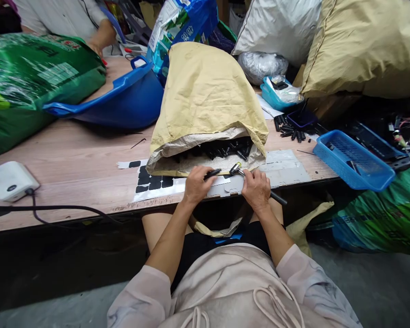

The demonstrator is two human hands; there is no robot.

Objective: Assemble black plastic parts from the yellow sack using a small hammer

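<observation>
My left hand (197, 184) is closed around a small black tube-like part (212, 174) that points right. In my right hand (257, 187) is a small hammer (237, 169) with a metal head, a yellowish face and a dark handle running out below my palm. The hammer's head is just right of the black part, with a small gap between them. Directly beyond both hands lies a yellow woven sack (208, 86), its mouth open toward me and many similar black parts (222, 149) inside. Beneath its edge is a white sheet of black square pads (155, 178).
A blue basin (123, 100) and a green bag (37, 77) stand left, near a white charger box (12, 180) with a cable. To the right are a blue basket (355, 159) and loose black parts (290, 130). Another person's hand (97, 43) is at the far left.
</observation>
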